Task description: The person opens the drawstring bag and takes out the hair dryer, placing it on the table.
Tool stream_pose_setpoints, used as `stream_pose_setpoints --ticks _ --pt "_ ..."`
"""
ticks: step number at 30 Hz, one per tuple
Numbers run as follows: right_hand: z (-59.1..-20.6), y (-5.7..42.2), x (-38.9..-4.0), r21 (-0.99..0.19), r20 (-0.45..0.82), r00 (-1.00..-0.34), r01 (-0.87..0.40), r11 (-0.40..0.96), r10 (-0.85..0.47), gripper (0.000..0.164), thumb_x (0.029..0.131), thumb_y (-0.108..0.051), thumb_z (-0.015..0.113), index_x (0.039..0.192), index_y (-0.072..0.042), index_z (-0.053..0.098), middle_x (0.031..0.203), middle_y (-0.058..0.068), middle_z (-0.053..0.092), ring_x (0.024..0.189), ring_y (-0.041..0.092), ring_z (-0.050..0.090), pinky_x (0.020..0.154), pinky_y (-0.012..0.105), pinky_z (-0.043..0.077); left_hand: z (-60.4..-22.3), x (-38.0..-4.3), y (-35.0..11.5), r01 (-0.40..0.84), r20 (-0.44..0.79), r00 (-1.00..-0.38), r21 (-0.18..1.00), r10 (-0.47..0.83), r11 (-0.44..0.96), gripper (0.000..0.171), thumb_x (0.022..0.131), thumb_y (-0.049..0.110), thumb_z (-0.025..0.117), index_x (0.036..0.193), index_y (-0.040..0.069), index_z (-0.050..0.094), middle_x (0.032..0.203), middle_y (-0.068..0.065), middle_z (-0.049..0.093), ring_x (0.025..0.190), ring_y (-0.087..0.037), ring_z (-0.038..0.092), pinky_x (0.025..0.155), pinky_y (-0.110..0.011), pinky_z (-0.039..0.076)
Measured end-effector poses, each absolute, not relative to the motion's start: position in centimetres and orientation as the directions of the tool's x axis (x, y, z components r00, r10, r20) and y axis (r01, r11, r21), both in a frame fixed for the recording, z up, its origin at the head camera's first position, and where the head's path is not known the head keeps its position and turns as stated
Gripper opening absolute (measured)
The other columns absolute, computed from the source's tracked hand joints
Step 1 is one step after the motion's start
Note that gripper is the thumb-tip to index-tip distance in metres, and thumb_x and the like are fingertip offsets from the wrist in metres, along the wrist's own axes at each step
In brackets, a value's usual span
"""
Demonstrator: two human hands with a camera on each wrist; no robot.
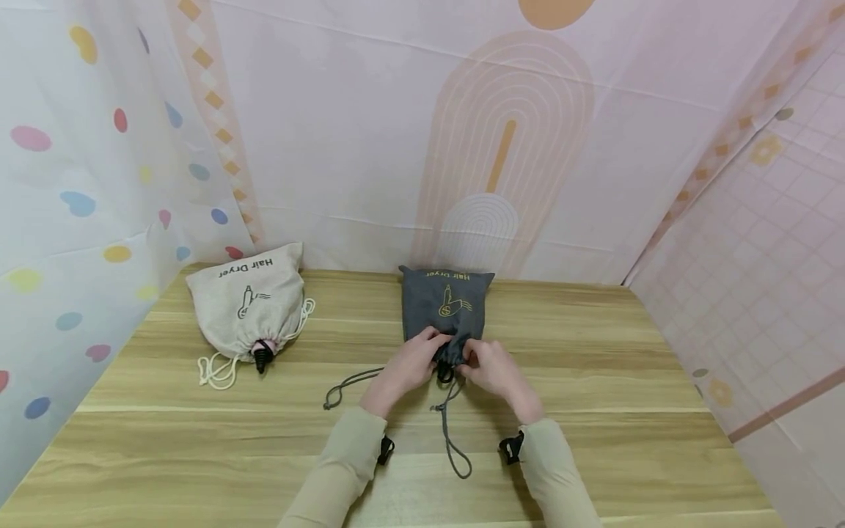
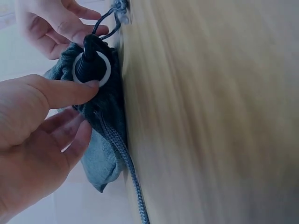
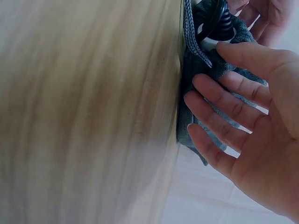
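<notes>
A dark grey drawstring bag (image 1: 422, 312), printed "Hair Dryer" with a yellow dryer drawing, lies on the table with its mouth toward me. Out of the gathered mouth pokes a black ribbed cord end (image 2: 91, 67) with a white ring around its base; the rest of that thing is hidden inside. My left hand (image 1: 414, 361) pinches the mouth's cloth on the left, thumb beside the white ring. On the opposite side my right hand (image 1: 494, 368) holds the cloth edge between thumb and index finger, its other fingers spread along the bag. Grey drawstrings (image 1: 449, 440) trail from both sides.
At the left back lies a beige drawstring bag (image 1: 264, 323), also marked "Hair Dryer", with white cords (image 1: 218, 372) and a black ribbed end (image 1: 262, 356) sticking out. Patterned cloth (image 1: 343, 147) hangs behind and beside the wooden table (image 1: 594, 411).
</notes>
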State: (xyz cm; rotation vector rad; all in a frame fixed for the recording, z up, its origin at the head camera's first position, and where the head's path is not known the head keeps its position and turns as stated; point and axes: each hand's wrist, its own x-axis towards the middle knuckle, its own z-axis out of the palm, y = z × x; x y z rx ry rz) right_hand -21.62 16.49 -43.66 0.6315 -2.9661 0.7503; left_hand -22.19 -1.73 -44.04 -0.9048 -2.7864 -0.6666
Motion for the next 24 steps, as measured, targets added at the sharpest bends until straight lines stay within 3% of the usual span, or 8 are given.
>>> stream_pose_setpoints --ticks 6,11,16,24 --pt "-43.48 16.04 -21.32 -0.347 0.173 -0.922 -0.387 0.855 -0.347 0.032 0.074 -0.037 0.079 0.078 -0.011 0.060 0.067 -0.002 0.058 0.056 0.008 0.049 0.051 0.022 0.039 -43.95 -21.83 -1.40 0.534 0.300 -0.838 0.280 0.456 0.798 0.039 0.078 0.001 0.074 0.114 0.009 0.059 0.102 -0.012 0.061 0.088 -0.032 0.061 0.070 -0.044 0.053" --pt "-43.65 15.98 -21.47 -0.274 0.258 -0.887 -0.446 0.852 -0.382 0.030 0.075 -0.032 0.077 0.068 -0.013 0.055 0.065 -0.002 0.053 0.054 0.009 0.047 0.047 0.022 0.036 -44.08 -21.86 -1.48 0.557 0.348 -0.817 0.273 0.459 0.784 0.033 0.075 -0.001 0.074 0.102 0.008 0.057 0.094 -0.011 0.060 0.080 -0.031 0.061 0.061 -0.041 0.051" --pt "-43.69 16.04 -21.53 -0.242 0.253 -0.881 -0.458 0.855 -0.401 0.028 0.078 -0.029 0.075 0.068 -0.014 0.054 0.063 -0.005 0.047 0.053 0.008 0.045 0.046 0.022 0.033 -44.16 -21.98 -1.90 0.595 0.384 -0.789 0.285 0.480 0.751 0.032 0.074 -0.004 0.073 0.100 0.007 0.057 0.089 -0.010 0.059 0.079 -0.029 0.061 0.062 -0.038 0.050" --pt "-43.57 16.14 -21.48 -0.230 0.245 -0.874 -0.473 0.850 -0.420 0.029 0.082 -0.023 0.074 0.066 -0.015 0.052 0.061 -0.005 0.044 0.052 0.007 0.040 0.046 0.021 0.029 -44.37 -22.24 -2.16 0.587 0.377 -0.793 0.263 0.478 0.766 0.030 0.074 -0.003 0.072 0.097 0.009 0.058 0.087 -0.008 0.059 0.078 -0.027 0.061 0.061 -0.036 0.050"
